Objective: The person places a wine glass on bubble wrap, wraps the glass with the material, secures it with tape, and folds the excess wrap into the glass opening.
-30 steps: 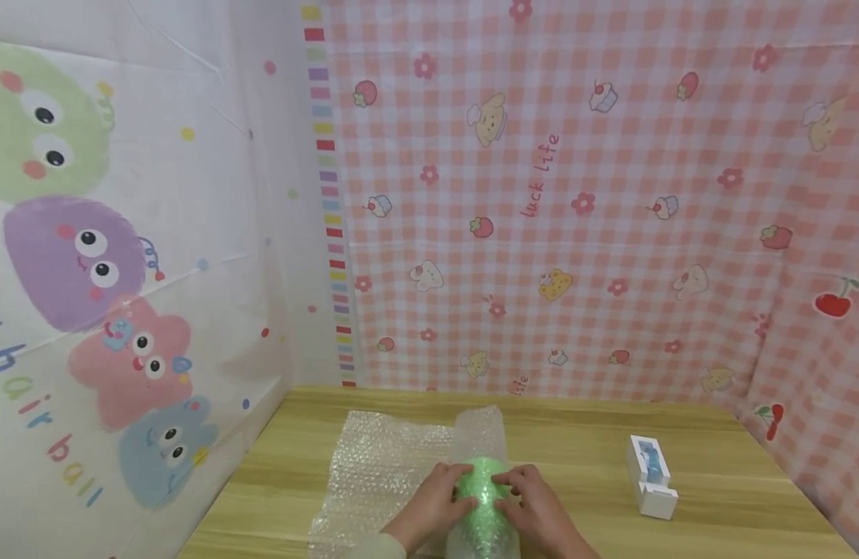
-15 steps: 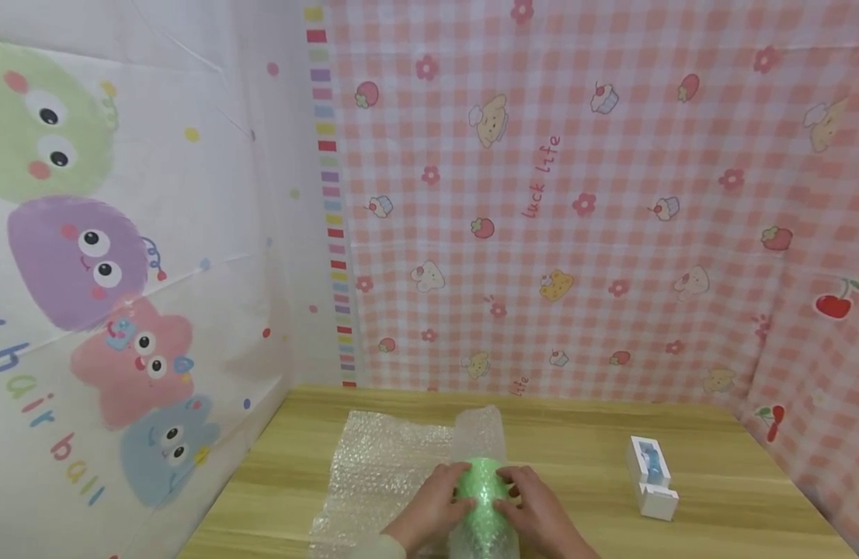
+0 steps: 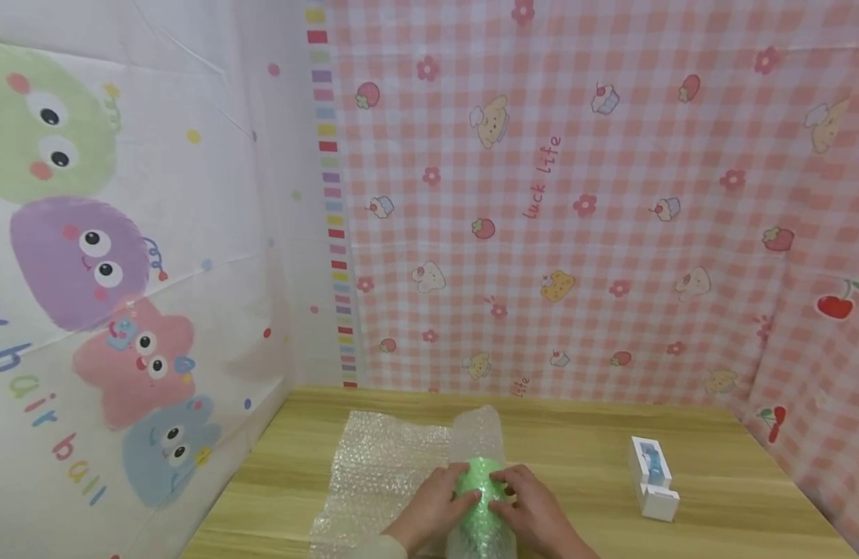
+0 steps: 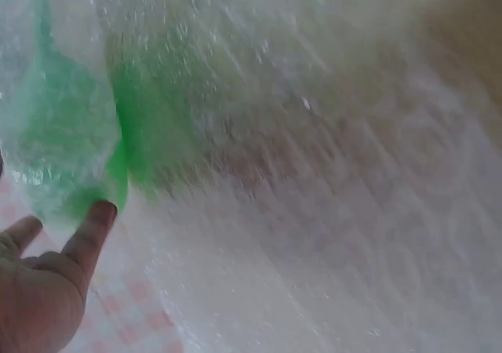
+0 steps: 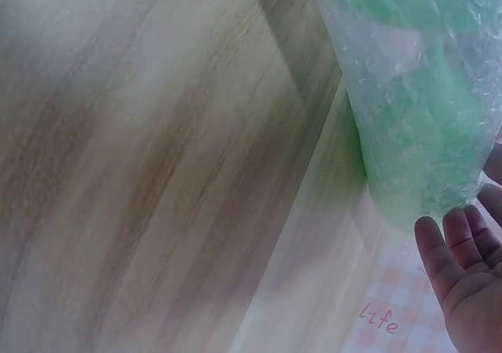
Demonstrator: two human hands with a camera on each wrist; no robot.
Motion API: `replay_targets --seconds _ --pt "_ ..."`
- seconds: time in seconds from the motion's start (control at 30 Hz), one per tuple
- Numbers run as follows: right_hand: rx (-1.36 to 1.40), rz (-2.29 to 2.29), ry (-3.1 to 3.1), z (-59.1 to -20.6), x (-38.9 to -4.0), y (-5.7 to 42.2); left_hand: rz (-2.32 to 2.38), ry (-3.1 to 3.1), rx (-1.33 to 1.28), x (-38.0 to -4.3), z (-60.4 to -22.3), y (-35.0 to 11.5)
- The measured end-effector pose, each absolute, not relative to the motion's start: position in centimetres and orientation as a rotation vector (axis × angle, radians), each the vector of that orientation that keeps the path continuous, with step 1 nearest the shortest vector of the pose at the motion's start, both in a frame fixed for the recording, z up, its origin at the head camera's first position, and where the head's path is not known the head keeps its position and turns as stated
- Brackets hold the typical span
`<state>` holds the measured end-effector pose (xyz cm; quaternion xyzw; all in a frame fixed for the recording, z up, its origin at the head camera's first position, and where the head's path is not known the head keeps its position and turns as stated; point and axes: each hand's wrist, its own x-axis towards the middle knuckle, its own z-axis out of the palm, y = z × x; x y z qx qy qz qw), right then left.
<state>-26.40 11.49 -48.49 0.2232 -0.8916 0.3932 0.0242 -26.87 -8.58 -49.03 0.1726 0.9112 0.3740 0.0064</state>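
A green object [image 3: 482,497] with a narrow waist lies rolled in clear bubble wrap on the table; the layers blur its exact kind. From the left, my left hand [image 3: 435,505] holds the roll, thumb on top and fingers along its far end. My right hand [image 3: 534,508] grips the opposite side with thumb and fingertips. In the left wrist view, fingers [image 4: 96,227] touch the green end through the wrap. The right wrist view has fingertips [image 5: 463,226] at the end of the wrapped green object [image 5: 431,118]. The roll's near end is cut off in the head view.
Unrolled bubble wrap [image 3: 380,466] spreads flat to the left of the roll, and a wrap flap [image 3: 478,431] extends beyond its far end. A white tape dispenser [image 3: 655,480] with blue tape stands on the wooden table [image 3: 576,435] to the right. Patterned cloths hang behind and left.
The roll has shifted very slightly left between both hands. My left thumb has moved up onto the wrap, and the right fingers have adjusted a little. The tape dispenser has stayed put.
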Motion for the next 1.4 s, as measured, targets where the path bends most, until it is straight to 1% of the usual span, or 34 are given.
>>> replay_targets --seconds 0.1,0.23,0.47,0.6,0.8,1.0,1.4 --pt "0.671 1.247 -2.750 -48.4 -26.3 11.4 1.153 2.927 0.581 -26.7 -49.0 -8.2" --pt "0.671 1.248 -2.725 -48.6 -26.3 11.3 1.160 2.929 0.547 -26.7 -48.8 -8.0" --pt "0.678 1.198 -2.706 -48.9 -26.2 11.0 1.314 2.751 0.326 -27.0 -48.5 -8.0" --pt "0.691 1.209 -2.728 -48.8 -26.4 11.2 1.340 2.688 0.250 -27.2 -48.4 -7.9" --pt "0.653 1.233 -2.760 -48.7 -26.5 11.2 1.365 2.736 0.308 -27.1 -48.6 -8.1" --pt "0.690 1.223 -2.717 -48.9 -26.4 11.3 1.376 2.750 0.366 -26.9 -48.6 -8.4" --pt "0.749 1.180 -2.690 -49.4 -26.4 11.2 1.426 2.642 0.265 -26.7 -48.5 -8.8"
